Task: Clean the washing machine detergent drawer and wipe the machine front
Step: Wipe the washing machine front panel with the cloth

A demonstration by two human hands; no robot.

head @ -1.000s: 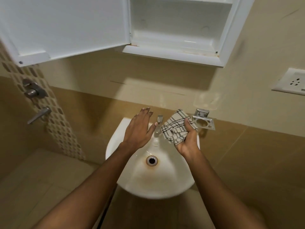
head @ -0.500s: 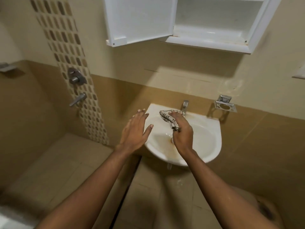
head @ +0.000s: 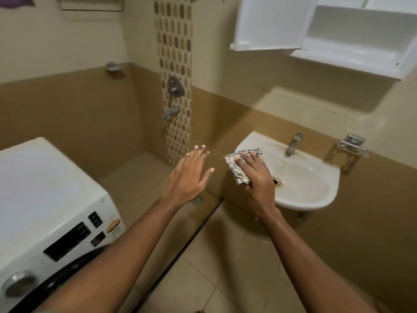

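- My right hand [head: 256,177] grips the checked cloth [head: 239,164] beside the sink [head: 316,190].
- My left hand [head: 189,175] is spread, holding nothing; washing machine [head: 45,199] lower left of it.

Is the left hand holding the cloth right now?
No, the right hand holds the cloth by the sink, while the left hand is open and empty.

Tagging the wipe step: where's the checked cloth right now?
Head view, right of centre: checked cloth held by the right hand above the left rim of the washbasin.
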